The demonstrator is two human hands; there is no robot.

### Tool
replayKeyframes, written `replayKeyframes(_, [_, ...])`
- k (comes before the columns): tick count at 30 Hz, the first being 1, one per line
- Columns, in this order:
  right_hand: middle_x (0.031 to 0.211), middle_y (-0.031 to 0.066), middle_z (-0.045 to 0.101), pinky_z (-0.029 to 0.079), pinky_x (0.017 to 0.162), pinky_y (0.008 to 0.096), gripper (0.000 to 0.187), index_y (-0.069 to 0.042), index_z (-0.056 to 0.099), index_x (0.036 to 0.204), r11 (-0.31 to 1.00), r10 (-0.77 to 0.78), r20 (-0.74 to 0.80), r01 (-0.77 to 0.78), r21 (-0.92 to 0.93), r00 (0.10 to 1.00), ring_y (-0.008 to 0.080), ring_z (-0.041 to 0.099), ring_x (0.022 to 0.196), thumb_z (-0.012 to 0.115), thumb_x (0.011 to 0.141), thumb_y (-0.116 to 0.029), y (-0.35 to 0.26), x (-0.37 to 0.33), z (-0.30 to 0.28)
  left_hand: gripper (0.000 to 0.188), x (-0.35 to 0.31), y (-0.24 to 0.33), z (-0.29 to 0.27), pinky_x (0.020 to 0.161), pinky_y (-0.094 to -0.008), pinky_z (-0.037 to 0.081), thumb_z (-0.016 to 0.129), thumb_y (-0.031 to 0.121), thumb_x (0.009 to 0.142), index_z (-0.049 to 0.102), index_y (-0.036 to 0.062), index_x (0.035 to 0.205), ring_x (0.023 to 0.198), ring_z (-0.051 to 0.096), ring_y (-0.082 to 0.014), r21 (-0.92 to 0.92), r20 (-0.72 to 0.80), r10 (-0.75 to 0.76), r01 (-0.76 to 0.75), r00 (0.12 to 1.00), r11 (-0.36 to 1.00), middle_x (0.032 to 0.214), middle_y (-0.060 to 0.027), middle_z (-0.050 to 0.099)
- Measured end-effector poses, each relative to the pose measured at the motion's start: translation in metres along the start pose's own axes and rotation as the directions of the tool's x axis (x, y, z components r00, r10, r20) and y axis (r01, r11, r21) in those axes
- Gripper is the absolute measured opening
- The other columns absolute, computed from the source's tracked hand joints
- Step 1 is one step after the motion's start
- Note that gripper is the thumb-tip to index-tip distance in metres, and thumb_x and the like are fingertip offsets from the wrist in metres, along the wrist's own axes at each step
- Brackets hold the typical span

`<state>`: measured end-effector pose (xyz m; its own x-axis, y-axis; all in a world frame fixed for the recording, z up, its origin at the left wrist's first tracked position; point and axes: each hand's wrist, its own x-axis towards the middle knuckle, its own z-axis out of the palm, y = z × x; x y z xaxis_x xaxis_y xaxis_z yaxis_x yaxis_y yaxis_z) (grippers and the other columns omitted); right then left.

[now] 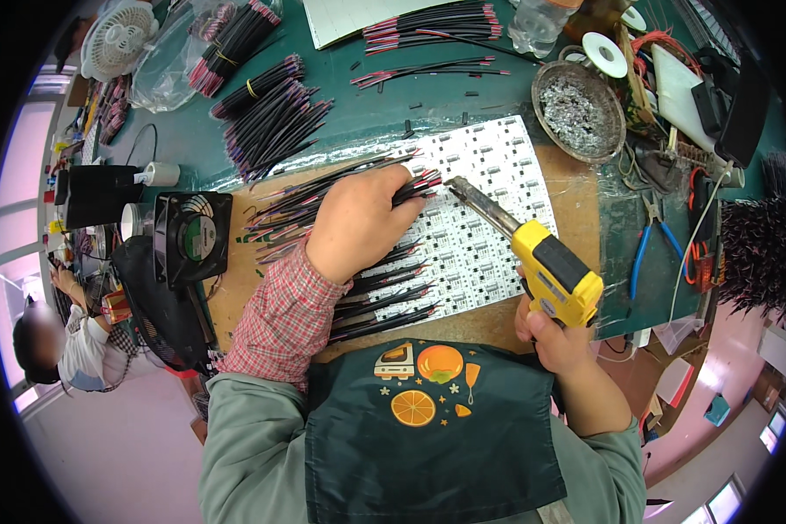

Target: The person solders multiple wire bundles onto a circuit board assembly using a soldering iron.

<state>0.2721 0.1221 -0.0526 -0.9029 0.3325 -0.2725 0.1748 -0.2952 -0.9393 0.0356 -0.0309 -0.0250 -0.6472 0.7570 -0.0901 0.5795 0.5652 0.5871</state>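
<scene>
My left hand is closed on black-and-red wires, pinching their ends over the left part of a white circuit board panel. My right hand grips the handle of a yellow and black soldering gun. Its metal nose points up and left, with the tip just right of the pinched wire ends; whether they touch I cannot tell. More black wires lie along the panel's left edge, below my left hand. The panel, printed with rows of small components, rests on a brown board.
At right are a metal bowl of solder scraps, blue-handled pliers and a white spool. Bundled wires lie at the back left. A black cooling fan stands left of the board. Another person sits far left.
</scene>
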Motion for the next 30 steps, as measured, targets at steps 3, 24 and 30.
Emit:
replayKeyframes(3, [0.069, 0.0062, 0.05, 0.04, 0.051, 0.0241, 0.055, 0.005, 0.039, 0.127, 0.998, -0.027, 0.036, 0.029, -0.064, 0.999, 0.0114, 0.046, 0.055, 0.061, 0.083, -0.019, 0.003, -0.004, -0.004, 0.024, -0.001, 0.0, 0.001, 0.062, -0.0414, 0.046, 0.068, 0.022, 0.078, 0.061, -0.0007, 0.084, 0.07, 0.059, -0.0382, 0.024, -0.018, 0.004, -0.003, 1.0, 1.0, 0.075, -0.0196, 0.061])
replayKeyframes(24, [0.066, 0.0045, 0.046, 0.038, 0.051, 0.0243, 0.057, 0.004, 0.043, 0.124, 0.988, 0.095, 0.015, -0.097, 0.119, 0.995, 0.0119, 0.045, 0.055, 0.065, 0.081, -0.026, -0.004, -0.001, 0.001, 0.021, -0.004, 0.002, 0.003, 0.068, -0.0372, 0.047, 0.069, 0.015, 0.077, 0.065, -0.0006, 0.09, 0.076, 0.059, -0.0337, -0.123, -0.054, -0.022, 0.015, 0.998, 0.992, 0.083, -0.0162, 0.062])
replayKeyframes(30, [0.066, 0.0053, 0.047, 0.039, 0.05, 0.0243, 0.051, 0.005, 0.042, 0.122, 0.997, 0.06, 0.029, -0.061, 0.042, 0.998, 0.0122, 0.045, 0.054, 0.061, 0.082, -0.021, -0.002, -0.001, 0.0, 0.022, -0.001, -0.001, 0.006, 0.068, -0.0387, 0.047, 0.069, 0.016, 0.077, 0.065, -0.0011, 0.09, 0.076, 0.06, -0.0347, -0.014, -0.084, 0.092, -0.093, 0.992, 0.996, 0.082, -0.0173, 0.062])
